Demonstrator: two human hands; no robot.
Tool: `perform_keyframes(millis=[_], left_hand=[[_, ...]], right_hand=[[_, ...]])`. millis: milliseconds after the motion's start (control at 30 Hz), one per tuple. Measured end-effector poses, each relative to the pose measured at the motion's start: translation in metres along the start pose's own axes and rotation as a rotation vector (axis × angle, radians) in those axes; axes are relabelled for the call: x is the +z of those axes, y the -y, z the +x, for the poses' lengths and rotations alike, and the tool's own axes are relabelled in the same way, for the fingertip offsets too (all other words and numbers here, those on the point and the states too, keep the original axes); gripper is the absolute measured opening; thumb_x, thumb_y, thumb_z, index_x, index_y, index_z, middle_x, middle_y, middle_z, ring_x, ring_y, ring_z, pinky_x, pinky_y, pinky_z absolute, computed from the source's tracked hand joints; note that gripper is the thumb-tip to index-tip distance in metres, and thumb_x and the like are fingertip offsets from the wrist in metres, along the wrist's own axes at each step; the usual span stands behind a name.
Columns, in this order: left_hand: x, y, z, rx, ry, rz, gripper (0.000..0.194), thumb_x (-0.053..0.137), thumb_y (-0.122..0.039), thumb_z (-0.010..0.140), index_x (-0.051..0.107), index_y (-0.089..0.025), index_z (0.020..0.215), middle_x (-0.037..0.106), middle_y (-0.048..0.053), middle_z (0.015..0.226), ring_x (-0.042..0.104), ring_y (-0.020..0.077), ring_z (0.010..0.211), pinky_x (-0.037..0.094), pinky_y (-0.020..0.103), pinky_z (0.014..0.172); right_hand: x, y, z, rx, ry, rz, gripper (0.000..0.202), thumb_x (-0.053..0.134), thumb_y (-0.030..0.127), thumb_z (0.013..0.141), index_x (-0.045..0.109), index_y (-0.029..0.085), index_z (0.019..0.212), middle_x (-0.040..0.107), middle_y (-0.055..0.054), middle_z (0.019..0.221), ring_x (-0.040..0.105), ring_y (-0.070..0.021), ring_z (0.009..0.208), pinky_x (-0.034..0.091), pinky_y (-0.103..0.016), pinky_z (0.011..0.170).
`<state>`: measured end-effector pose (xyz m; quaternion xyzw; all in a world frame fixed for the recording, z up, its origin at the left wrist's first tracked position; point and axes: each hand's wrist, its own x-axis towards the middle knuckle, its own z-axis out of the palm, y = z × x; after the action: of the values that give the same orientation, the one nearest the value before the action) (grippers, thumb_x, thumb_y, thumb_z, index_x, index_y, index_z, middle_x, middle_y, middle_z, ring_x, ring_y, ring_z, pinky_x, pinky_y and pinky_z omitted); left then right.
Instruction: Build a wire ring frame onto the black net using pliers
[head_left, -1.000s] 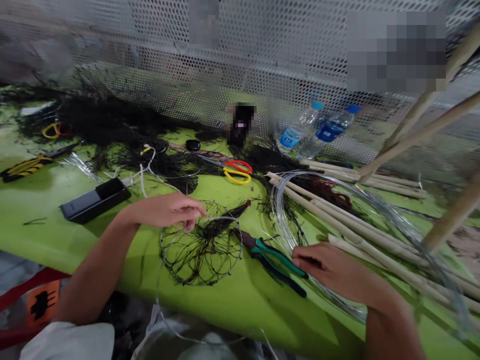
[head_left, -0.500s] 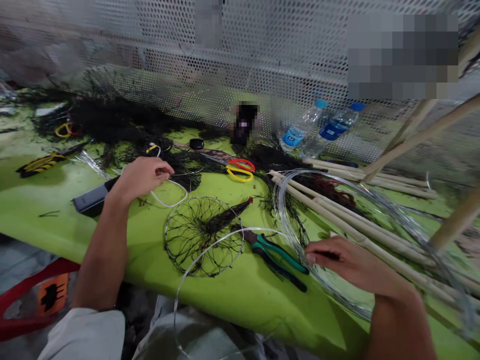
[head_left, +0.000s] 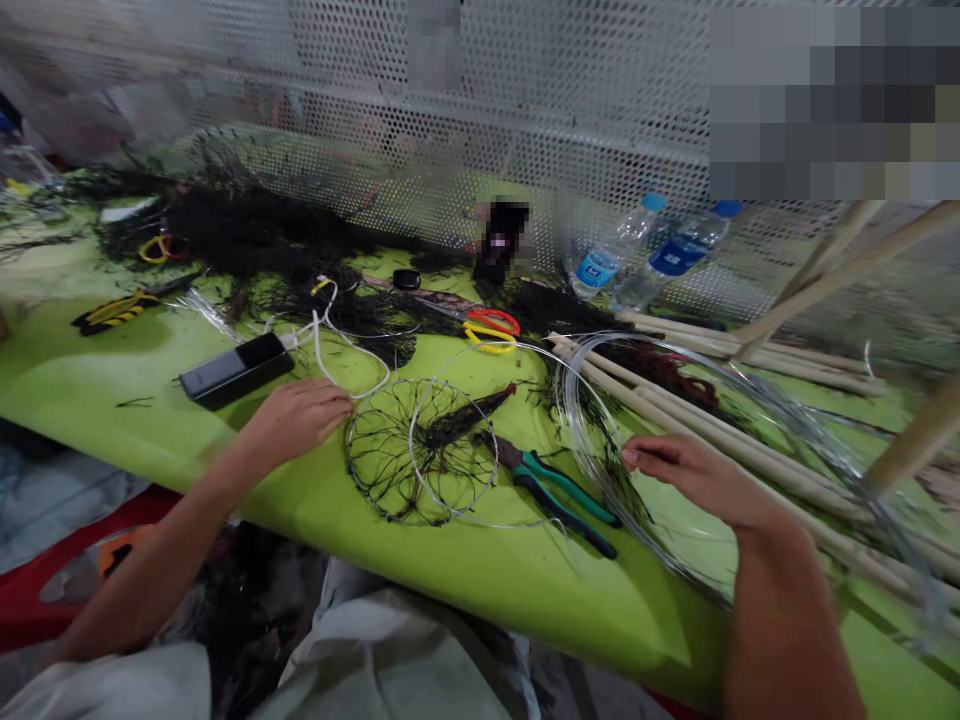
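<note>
My left hand reaches low over the table, its fingers stretched out side by side, fingertips by the left rim of a wire hoop strung with black netting. I see nothing held in it. At the right, my right hand pinches at the edge of a coil of clear wire; its thumb and fingertips are closed there. A loose loop of that wire arches over the netted hoop. Green-handled pliers lie between the hoop and the coil, jaws close to the netting.
Behind the hoop lie red-and-yellow scissors and dark netting. A grey power bank with a white cable sits left; yellow-black pliers lie beyond. Two water bottles lean on the perforated panel. Wooden poles run along the right.
My left hand has let go of the wire end and come down and right to the hoop's left side. The freed wire has curled into a loop over the hoop. My right hand stays at the coil.
</note>
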<state>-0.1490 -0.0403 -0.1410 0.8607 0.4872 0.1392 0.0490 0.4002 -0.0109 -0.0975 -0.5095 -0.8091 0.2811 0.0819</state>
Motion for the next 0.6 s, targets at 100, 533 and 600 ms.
perform_keyframes(millis=[100, 533, 600], left_hand=[[-0.002, 0.004, 0.012, 0.111, 0.072, 0.049, 0.023, 0.053, -0.021, 0.100, 0.075, -0.020, 0.092, 0.076, 0.011, 0.101, 0.070, 0.0265, 0.100, 0.052, 0.041, 0.095], [-0.007, 0.018, 0.056, 0.298, 0.293, 0.121, 0.016, 0.058, -0.006, 0.072, 0.060, -0.021, 0.069, 0.067, 0.005, 0.075, 0.063, 0.0209, 0.075, 0.043, 0.032, 0.072], [-0.007, 0.017, 0.060, 0.281, 0.313, 0.127, 0.016, 0.057, -0.007, 0.071, 0.059, -0.022, 0.066, 0.065, 0.004, 0.070, 0.062, 0.0206, 0.072, 0.041, 0.033, 0.070]], right_hand=[[0.002, 0.008, 0.003, 0.007, 0.106, 0.064, 0.061, 0.049, 0.075, 0.098, 0.059, 0.021, 0.072, 0.055, -0.003, 0.070, 0.052, -0.0191, 0.068, 0.046, -0.031, 0.065], [0.021, 0.008, 0.015, -0.012, 0.161, 0.025, 0.060, 0.048, 0.072, 0.100, 0.064, 0.020, 0.074, 0.053, 0.001, 0.067, 0.049, -0.0176, 0.065, 0.038, -0.031, 0.064], [0.022, 0.007, 0.016, -0.020, 0.160, 0.010, 0.059, 0.048, 0.071, 0.099, 0.062, 0.020, 0.072, 0.052, 0.001, 0.066, 0.048, -0.0172, 0.064, 0.038, -0.030, 0.063]])
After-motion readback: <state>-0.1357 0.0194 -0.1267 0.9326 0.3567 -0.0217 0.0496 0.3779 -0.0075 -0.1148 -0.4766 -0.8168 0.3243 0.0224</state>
